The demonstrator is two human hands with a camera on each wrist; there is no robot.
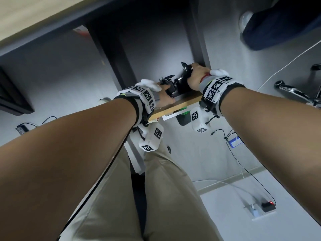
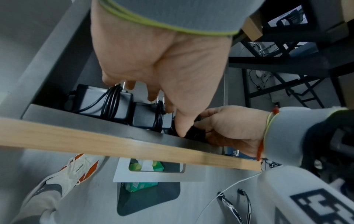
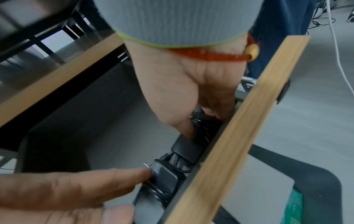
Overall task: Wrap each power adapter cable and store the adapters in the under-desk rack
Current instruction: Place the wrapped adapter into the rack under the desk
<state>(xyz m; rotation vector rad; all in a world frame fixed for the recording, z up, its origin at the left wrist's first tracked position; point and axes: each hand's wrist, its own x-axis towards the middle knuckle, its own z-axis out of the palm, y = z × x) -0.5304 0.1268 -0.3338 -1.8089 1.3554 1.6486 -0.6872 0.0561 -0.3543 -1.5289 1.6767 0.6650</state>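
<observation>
Under the desk hangs the rack (image 1: 175, 106), grey with a wooden front edge (image 2: 95, 141). Three black adapters with wrapped cables lie in it. The left adapter (image 2: 99, 103) lies untouched. My left hand (image 2: 166, 113) reaches in from above and holds the middle adapter (image 2: 147, 118) between fingers behind and thumb in front. In the right wrist view its finger touches the prong end of that middle adapter (image 3: 164, 177). My right hand (image 3: 203, 121) grips the right adapter (image 3: 187, 150) by its cable coil, low against the rack's front wall (image 3: 239, 136). Both hands (image 1: 166, 92) (image 1: 192, 70) are inside the rack.
A dark desk leg (image 1: 112, 49) stands behind the rack. Below it is an open bin holding a green packet (image 2: 145, 166), with a shoe (image 2: 76, 171) beside it. Cables and a floor socket (image 1: 267, 206) lie at the right. A chair base (image 1: 295, 91) is nearby.
</observation>
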